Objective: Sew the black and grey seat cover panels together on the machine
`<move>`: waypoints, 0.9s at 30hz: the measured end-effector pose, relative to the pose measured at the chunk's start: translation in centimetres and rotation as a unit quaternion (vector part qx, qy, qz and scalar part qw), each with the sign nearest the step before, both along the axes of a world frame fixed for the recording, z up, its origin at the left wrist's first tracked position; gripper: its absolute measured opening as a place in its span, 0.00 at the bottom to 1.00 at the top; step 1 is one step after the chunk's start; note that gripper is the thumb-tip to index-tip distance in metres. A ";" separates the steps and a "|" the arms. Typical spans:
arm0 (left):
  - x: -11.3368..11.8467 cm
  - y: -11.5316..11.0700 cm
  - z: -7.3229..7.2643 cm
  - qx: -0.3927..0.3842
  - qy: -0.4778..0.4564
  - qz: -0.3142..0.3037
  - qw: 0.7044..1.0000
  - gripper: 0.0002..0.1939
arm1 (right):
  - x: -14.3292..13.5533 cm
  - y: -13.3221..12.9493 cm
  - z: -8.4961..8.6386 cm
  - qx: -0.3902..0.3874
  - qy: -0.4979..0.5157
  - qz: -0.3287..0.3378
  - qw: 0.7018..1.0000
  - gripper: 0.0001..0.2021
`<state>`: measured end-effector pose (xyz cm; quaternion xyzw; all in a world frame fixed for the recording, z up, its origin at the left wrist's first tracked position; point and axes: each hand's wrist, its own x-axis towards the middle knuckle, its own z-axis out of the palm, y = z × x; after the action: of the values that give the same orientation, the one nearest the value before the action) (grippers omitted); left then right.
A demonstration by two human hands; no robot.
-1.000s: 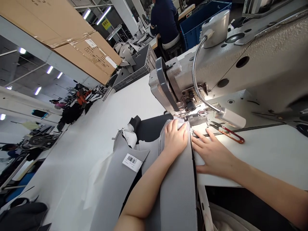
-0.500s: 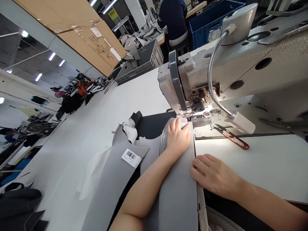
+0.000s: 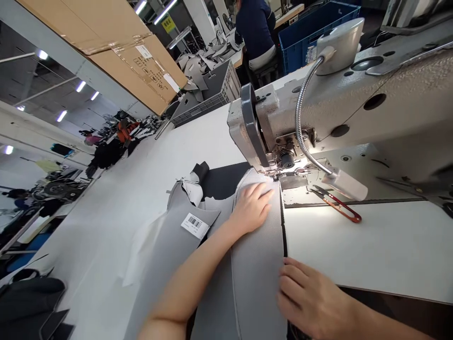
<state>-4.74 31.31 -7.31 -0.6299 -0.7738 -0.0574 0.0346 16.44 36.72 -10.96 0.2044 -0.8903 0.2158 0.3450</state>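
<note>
A grey fabric panel (image 3: 260, 264) with a dark edge runs up under the presser foot of a sewing machine (image 3: 279, 123). My left hand (image 3: 252, 208) lies on top of the panel just below the needle area, its fingers stretched out and slightly apart. Lower down, my right hand (image 3: 304, 293) grips the panel's right edge between thumb and curled fingers. Left of my forearm is another grey piece with a white barcode label (image 3: 194, 225). Thread snips (image 3: 338, 204) with red-orange handles rest at the right of the needle, touching neither hand.
The machine's lamp (image 3: 345, 184) on a bendable neck hangs right of the needle. A grey crate (image 3: 201, 101) and a large cardboard box (image 3: 138, 71) stand at the back. Beyond them a person (image 3: 255, 33) sits near a blue bin (image 3: 314, 33). Black fabric (image 3: 30, 302) lies at lower left.
My left hand has slid back from the presser foot and flattened on the panel. My right hand has moved down along the edge towards me. The view has shifted slightly.
</note>
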 end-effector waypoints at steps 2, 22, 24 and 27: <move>0.8 -2.0 0.3 -0.019 0.001 -0.008 1.000 0.20 | 0.7 -0.7 -0.1 -0.021 0.009 0.004 1.000 0.12; 3.4 0.2 -1.5 0.089 0.019 0.135 0.987 0.15 | 2.9 -1.4 -2.1 -0.067 -0.048 -0.032 0.996 0.16; 2.8 1.1 -1.6 0.106 0.034 0.132 0.985 0.14 | 2.5 -1.0 -2.2 -0.076 -0.054 -0.033 0.995 0.17; 1.5 2.4 -1.9 0.137 0.047 0.123 0.982 0.12 | 1.5 -0.3 -2.0 -0.069 -0.051 -0.056 0.995 0.18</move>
<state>-3.22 33.70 -9.26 -0.5217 -0.8274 -0.1281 0.1638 17.98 36.38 -13.00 0.1181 -0.8999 0.2673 0.3237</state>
